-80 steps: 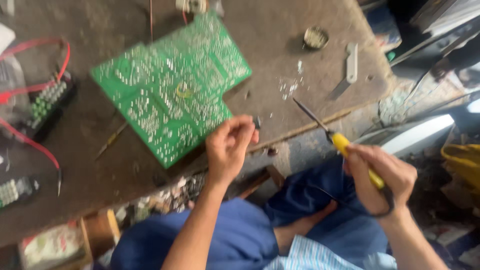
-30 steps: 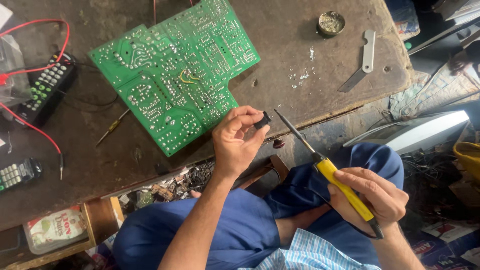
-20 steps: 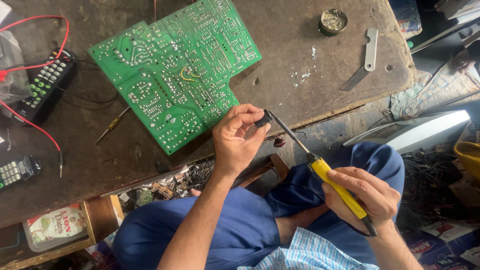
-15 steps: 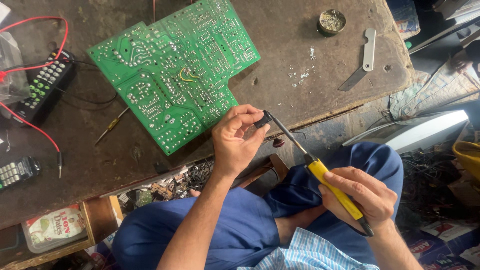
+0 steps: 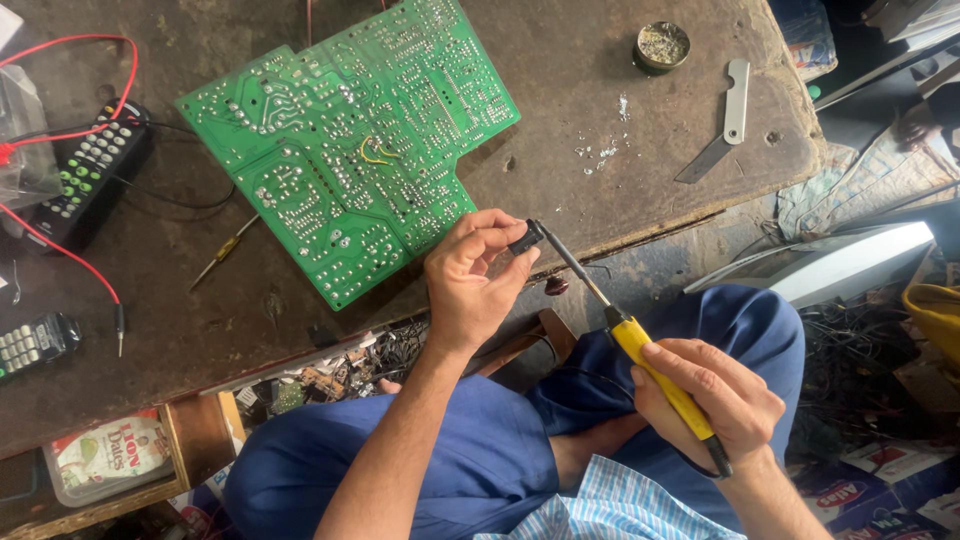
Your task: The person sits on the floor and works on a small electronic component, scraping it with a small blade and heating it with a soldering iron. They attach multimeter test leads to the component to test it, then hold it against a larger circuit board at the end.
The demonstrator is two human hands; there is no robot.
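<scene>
both hands busy: left hand grip pinches small black part; right hand grip wraps yellow-handled soldering iron, tip touching part.

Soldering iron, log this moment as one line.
left hand: pinches small black component | right hand: soldering iron, tip at component | circuit board: on bench

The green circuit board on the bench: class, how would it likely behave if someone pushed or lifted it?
The green circuit board looks thin, flat and rigid, so it would probably slide rather than roll. It likely feels light for its spread. Its solder points suggest rough handling could damage it.
</scene>
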